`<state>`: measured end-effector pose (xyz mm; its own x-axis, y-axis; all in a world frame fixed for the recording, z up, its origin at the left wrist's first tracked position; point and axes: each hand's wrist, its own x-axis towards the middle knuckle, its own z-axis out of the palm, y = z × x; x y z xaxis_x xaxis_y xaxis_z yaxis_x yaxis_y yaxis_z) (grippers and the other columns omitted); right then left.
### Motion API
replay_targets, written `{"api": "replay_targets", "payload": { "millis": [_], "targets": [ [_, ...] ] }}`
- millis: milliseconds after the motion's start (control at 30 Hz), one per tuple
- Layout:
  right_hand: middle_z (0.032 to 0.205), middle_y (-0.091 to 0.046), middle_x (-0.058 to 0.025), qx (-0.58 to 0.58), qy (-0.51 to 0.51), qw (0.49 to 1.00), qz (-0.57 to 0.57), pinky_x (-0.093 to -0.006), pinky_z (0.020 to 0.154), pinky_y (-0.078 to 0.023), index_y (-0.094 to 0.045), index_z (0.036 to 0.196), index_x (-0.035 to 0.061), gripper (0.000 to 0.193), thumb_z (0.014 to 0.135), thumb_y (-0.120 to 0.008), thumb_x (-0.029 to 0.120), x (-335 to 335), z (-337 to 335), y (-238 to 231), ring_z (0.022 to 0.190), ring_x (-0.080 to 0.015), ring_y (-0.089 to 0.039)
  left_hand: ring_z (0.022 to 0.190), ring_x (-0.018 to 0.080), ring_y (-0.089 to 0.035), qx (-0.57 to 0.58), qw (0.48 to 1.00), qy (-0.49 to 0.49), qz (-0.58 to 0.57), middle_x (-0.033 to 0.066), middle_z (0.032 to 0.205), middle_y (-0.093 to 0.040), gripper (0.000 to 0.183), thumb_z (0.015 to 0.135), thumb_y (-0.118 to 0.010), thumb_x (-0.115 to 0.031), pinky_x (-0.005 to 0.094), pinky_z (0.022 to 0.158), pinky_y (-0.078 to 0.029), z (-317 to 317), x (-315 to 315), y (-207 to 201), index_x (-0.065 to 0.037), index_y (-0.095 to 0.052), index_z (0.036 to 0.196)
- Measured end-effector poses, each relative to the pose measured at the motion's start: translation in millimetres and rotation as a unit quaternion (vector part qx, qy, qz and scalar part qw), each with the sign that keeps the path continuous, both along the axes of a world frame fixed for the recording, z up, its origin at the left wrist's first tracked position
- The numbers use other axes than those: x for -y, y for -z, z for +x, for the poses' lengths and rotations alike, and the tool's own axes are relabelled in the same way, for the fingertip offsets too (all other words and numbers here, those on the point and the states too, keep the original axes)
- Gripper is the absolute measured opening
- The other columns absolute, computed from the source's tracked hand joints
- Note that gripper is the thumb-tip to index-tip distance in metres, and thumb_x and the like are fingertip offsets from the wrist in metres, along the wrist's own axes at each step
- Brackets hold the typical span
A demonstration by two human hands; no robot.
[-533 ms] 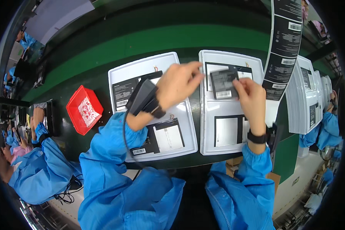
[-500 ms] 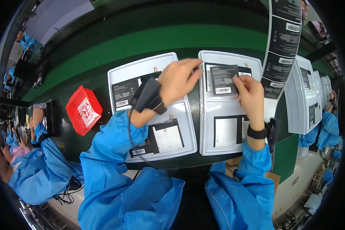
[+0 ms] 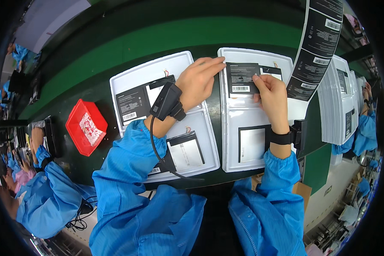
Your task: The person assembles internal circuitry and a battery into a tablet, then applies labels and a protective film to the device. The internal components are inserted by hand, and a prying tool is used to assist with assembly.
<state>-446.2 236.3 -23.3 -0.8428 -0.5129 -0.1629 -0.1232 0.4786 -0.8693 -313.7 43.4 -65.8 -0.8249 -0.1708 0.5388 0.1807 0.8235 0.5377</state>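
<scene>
Label (image 3: pixel 244 80), one: I held it over the right tray's (image 3: pixel 243 117) upper compartment, right hand's (image 3: pixel 272 93) thumb and finger pinching its right edge, presumably to leave its face clear. Left hand (image 3: pixel 197 83), one: fingers outstretched, nearly together, at the rim, perhaps steadying it. Room: a narrow strip of bench (image 3: pixel 214 99) before the left tray (image 3: pixel 143 71).

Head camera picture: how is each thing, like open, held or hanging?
Left tray: uncovered, flat packs inside.
Right tray: uncovered, packs inside.
Black label: held at its right side.
Right hand: pinching the label.
Left hand: fingers stretched, at right tray's edge.
Red bin: open, scraps inside.
Label strip: hanging, curved.
White trays: stacked.
</scene>
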Motion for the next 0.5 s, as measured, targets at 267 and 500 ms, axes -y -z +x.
{"api": "replay_targets", "payload": {
  "millis": [267,500],
  "targets": [
    [0.07,-0.069,-0.0077,0.014,-0.013,1.0,-0.014,-0.0236,0.045,-0.039,-0.069,0.097,-0.0098,0.026,0.096,-0.067,0.016,2,3,-3,0.048,-0.0088,-0.057,0.12,0.0343,-0.059,0.011,1.0,-0.005,0.007,0.0125,0.136,-0.062,0.046,0.081,-0.056,0.012,0.0403,0.098,-0.053,2,1,2,-0.005,-0.067,0.123],
    [0.067,-0.07,-0.0125,-0.002,-0.02,1.0,0.01,-0.0246,0.044,-0.041,-0.069,0.104,-0.0116,0.033,0.095,-0.068,0.021,1,1,-5,0.048,-0.0127,-0.062,0.13,0.0328,-0.052,0.06,0.983,0.0,-0.172,0.0066,0.139,-0.059,0.054,0.071,-0.063,0.011,0.0413,0.098,-0.052,1,-6,-11,-0.017,-0.074,0.116]
  ]
}}
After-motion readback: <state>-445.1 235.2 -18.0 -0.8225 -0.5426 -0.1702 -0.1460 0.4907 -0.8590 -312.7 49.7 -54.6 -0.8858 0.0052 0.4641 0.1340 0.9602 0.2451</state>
